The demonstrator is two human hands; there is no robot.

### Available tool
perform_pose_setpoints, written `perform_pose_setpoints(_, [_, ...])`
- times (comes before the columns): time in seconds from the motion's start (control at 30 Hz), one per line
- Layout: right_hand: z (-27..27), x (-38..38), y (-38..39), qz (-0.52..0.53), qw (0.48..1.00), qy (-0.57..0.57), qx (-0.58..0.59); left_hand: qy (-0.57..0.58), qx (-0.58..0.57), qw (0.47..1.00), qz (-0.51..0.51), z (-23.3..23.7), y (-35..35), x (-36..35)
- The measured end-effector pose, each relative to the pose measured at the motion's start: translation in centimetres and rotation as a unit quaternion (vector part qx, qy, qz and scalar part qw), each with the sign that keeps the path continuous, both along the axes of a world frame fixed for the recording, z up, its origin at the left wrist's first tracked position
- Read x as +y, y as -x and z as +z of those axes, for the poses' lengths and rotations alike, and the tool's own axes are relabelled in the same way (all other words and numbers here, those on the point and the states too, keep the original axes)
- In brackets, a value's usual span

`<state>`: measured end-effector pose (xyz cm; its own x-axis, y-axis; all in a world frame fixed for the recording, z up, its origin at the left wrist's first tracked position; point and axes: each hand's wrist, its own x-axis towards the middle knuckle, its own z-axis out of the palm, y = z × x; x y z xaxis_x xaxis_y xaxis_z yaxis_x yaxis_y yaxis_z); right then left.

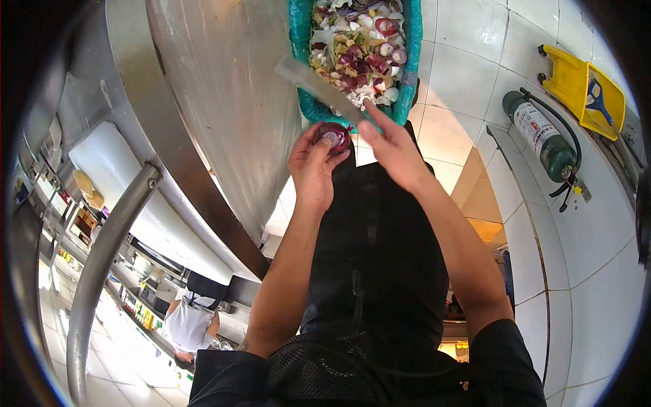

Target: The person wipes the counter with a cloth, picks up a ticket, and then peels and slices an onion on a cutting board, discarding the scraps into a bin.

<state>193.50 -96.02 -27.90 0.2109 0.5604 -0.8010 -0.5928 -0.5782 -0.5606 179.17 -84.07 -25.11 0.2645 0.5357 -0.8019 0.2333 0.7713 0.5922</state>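
Note:
My left hand [313, 163] holds a red onion [332, 138] with its cut face, showing pale rings, turned up. A knife [319, 87] is in my right hand [393, 149], its broad blade pointing up and left, slightly blurred. The blade lies above the onion, over the near edge of a bin [412, 68] lined with a green bag. Inside the bin are peelings [359, 57], onion skins, onion pieces and eggshells. The knife's handle is mostly hidden by my right fingers.
A metal counter with a white board [152, 203] and a tubular rail [102, 271] stands at the left. A person in a white shirt [190, 322] is at the lower left. At the right are a green fire extinguisher [539, 132] and a yellow mop bucket [573, 85].

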Motion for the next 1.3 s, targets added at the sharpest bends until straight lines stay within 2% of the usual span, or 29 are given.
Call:
perform_pose_setpoints(0.03, [1.1, -0.4, 0.2, 0.104, 0.991, 0.034, -0.074, -0.008, -0.004, 1.0, 0.005, -0.2, 0.1, 0.0])
perform_pose_setpoints(0.07, [2.0, -0.7, 0.6, 0.122, 0.983, 0.007, -0.135, -0.009, -0.004, 1.0, 0.005, -0.3, 0.2, -0.1])
perform_pose_setpoints(0.1, [2.8, -0.8, 0.8, 0.122, 0.983, 0.007, -0.135, -0.036, -0.004, 0.999, -0.007, -0.3, 0.2, -0.4])
perform_pose_setpoints(0.17, [3.9, -0.7, 1.1, 0.19, 0.947, -0.042, -0.255, -0.061, -0.005, 0.998, -0.02, -0.4, 0.3, -0.5])
perform_pose_setpoints(0.23, [3.9, -0.7, 1.1, 0.182, 0.948, -0.047, -0.258, 0.002, -0.033, 0.999, -0.014, -0.8, 0.5, -0.2])
perform_pose_setpoints(0.3, [3.8, -0.6, 1.1, 0.186, 0.943, -0.052, -0.272, -0.002, -0.033, 0.999, -0.022, -1.0, 0.5, -0.3])
perform_pose_setpoints(0.43, [4.0, -0.6, 0.8, 0.191, 0.944, -0.049, -0.266, -0.01, -0.011, 0.999, -0.047, -0.7, 0.1, -0.4])
perform_pose_setpoints(0.53, [4.1, -0.5, 0.5, 0.185, 0.942, -0.057, -0.273, -0.001, -0.009, 1.0, -0.03, -0.5, -0.2, -0.4])
perform_pose_setpoints(0.63, [4.4, -0.3, -0.1, 0.223, 0.946, -0.035, -0.233, -0.019, -0.013, 0.999, -0.031, -0.4, -0.2, -0.3])
perform_pose_setpoints(0.73, [2.4, -0.6, 1.0, 0.171, 0.971, -0.029, -0.163, -0.082, 0.011, 0.995, -0.055, 0.0, -0.7, -0.4])
perform_pose_setpoints(0.77, [0.8, -0.7, 2.3, 0.053, 0.99, -0.095, -0.092, -0.081, 0.011, 0.995, -0.055, -0.2, -0.5, -0.2])
perform_pose_setpoints(0.8, [0.6, 0.0, 2.2, -0.067, 0.985, -0.159, -0.02, -0.053, 0.001, 0.997, -0.059, -0.4, -0.3, 0.2])
perform_pose_setpoints(0.83, [0.5, 0.1, 1.7, -0.066, 0.985, -0.159, -0.018, -0.026, -0.009, 0.998, -0.062, -0.5, -0.1, 0.4])
perform_pose_setpoints(0.9, [0.6, 0.4, -0.1, -0.095, 0.987, -0.06, 0.114, -0.021, -0.007, 0.998, -0.062, -0.1, -0.2, 0.2])
perform_pose_setpoints(0.93, [0.3, 0.7, -0.4, -0.118, 0.985, -0.049, 0.12, -0.015, -0.006, 0.998, -0.063, 0.4, -0.5, 0.2])
perform_pose_setpoints(1.1, [-1.0, 0.5, -0.3, -0.11, 0.988, -0.031, 0.104, -0.039, -0.007, 0.998, -0.042, 0.7, -0.8, 0.1])
perform_pose_setpoints(1.2, [-1.6, -0.4, 1.1, -0.112, 0.992, -0.038, 0.039, -0.049, 0.027, 0.997, -0.05, -0.3, 0.3, 0.2])
perform_pose_setpoints(1.27, [0.7, -1.2, 1.3, 0.069, 0.986, -0.015, -0.15, -0.041, 0.054, 0.996, -0.058, -0.6, 0.5, 0.2])
perform_pose_setpoints(1.3, [1.8, -1.3, 1.2, 0.069, 0.986, -0.014, -0.15, -0.056, 0.044, 0.996, -0.063, -0.5, 0.4, 0.0])
